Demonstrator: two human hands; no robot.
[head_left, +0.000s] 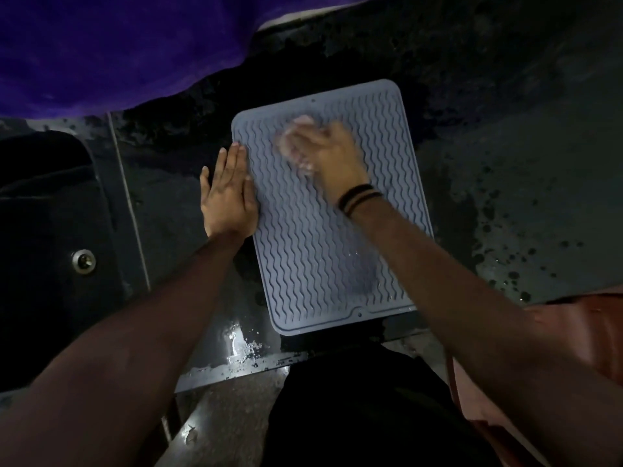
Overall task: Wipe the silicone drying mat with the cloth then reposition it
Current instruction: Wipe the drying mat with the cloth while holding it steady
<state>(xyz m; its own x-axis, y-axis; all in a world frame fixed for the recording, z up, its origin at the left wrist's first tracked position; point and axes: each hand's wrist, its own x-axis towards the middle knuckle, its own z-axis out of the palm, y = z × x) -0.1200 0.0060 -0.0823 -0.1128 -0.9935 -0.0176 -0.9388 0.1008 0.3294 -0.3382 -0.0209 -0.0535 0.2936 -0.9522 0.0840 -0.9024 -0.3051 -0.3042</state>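
Note:
A grey-blue silicone drying mat (303,251) with wavy ridges lies flat on a dark wet counter. My right hand (332,155) is closed on a pale cloth (293,139) and presses it onto the mat's far part; both are blurred. My left hand (229,193) lies flat, fingers together, on the mat's left edge and the counter beside it. A darker wet streak (357,271) shows on the mat near its front right.
A dark sink (43,214) with a round metal fitting (83,261) lies to the left. A purple fabric (101,45) hangs over the far left. Water drops dot the counter (505,214) to the right and pool at the front edge (236,345). A reddish-brown object (580,332) sits at the right.

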